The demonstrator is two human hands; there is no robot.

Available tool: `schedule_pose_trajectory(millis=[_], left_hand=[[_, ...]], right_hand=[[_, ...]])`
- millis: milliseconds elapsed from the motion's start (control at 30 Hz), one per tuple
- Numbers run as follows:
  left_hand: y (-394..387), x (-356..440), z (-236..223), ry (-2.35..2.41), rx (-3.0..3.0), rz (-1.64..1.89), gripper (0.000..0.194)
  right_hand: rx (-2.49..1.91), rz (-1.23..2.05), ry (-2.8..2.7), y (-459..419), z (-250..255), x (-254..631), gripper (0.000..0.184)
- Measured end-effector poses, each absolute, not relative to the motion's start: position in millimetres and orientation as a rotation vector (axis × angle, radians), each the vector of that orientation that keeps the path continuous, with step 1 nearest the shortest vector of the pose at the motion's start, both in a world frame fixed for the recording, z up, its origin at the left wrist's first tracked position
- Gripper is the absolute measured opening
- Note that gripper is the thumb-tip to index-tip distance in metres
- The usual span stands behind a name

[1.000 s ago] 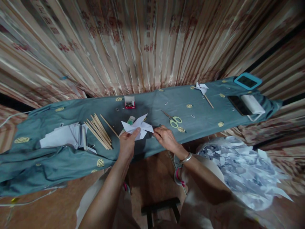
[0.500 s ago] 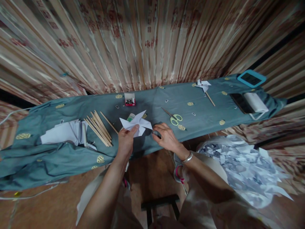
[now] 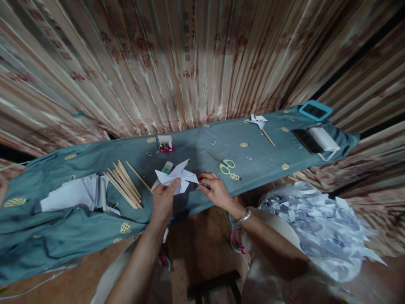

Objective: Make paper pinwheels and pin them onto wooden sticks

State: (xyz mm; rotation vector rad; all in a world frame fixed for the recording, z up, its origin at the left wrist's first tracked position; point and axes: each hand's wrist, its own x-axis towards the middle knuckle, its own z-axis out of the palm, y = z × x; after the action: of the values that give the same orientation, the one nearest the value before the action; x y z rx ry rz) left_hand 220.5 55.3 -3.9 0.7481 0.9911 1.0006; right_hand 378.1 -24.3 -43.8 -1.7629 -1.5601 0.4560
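Observation:
A white paper pinwheel point(image 3: 182, 173) is pinched between the thumb and fingers of my left hand point(image 3: 164, 195), its blades fanned out over the table. My right hand point(image 3: 215, 189) is close by on the right, its thumb and fingertips drawn together beside the tip of one blade. What those fingertips hold, if anything, is too small to make out. Partly hidden behind the pinwheel lies a green-and-white glue stick point(image 3: 167, 167). Farther back stands a small open red box point(image 3: 166, 145) of metal pins. Green-handled scissors point(image 3: 225, 165) lie beyond my right hand.
Several wooden sticks point(image 3: 124, 185) and a stack of white paper point(image 3: 74, 193) lie at left. Toward the right are a pinwheel on a stick point(image 3: 260, 121), a phone point(image 3: 306, 140) and a blue-framed device point(image 3: 315, 110). A bag of paper scraps point(image 3: 322, 223) sits below the table.
The view has shifted, so the table things appear lower and farther left. My left hand still holds the pinwheel, and my right fingertips have come closer to its blade tip.

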Motion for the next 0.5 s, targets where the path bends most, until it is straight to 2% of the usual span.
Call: schedule_pose_trajectory(millis=[500], left_hand=[[54.1,222.1,-3.7,1.011,0.742,1.006,0.049]], right_hand=[[-1.773,0.385,-1.543,-30.0,-48.9,386.7,0.015]])
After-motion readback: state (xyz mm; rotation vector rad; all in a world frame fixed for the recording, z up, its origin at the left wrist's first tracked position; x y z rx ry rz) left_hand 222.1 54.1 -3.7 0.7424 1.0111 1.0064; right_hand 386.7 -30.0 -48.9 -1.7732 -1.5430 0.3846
